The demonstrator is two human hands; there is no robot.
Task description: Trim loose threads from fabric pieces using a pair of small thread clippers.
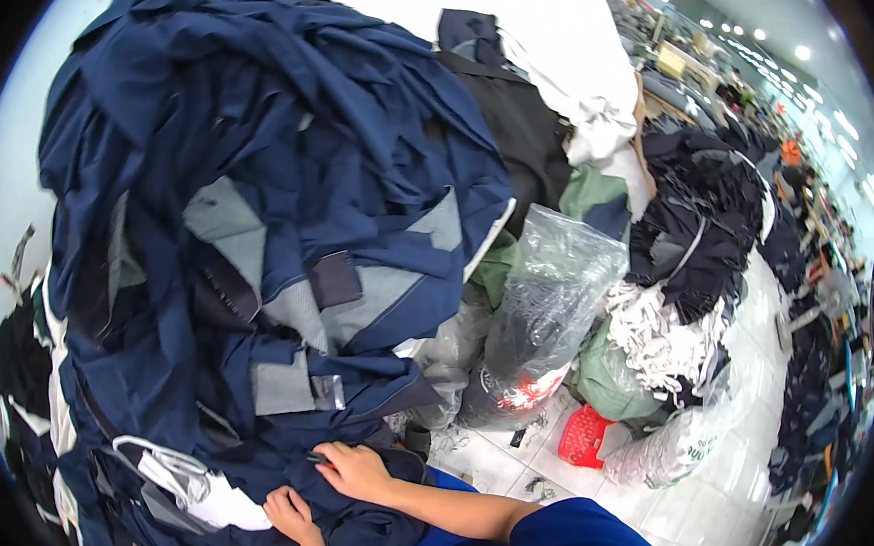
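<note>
Near the lower edge, my right hand [352, 471] lies over a navy garment [374, 527], its fingers closed at a small dark piece that I cannot make out. Just below and to the left, my left hand [291, 515] rests with curled fingers on the same navy cloth, gripping it. White cloth [232, 505] lies beside the left hand, with a looped pale cord [146, 446] farther left. Beyond both hands rises a large heap of navy garments [363, 170], showing grey linings, dark pocket pieces and a clear plastic bit.
Right of the heap stand a clear plastic bag [566, 270] and a red plastic basket [584, 437] on the tiled floor [536, 466]. Behind them are white scraps [661, 339], a dark cloth bundle [692, 207] and a large white sack [558, 42]. A pale wall [14, 142] borders the left.
</note>
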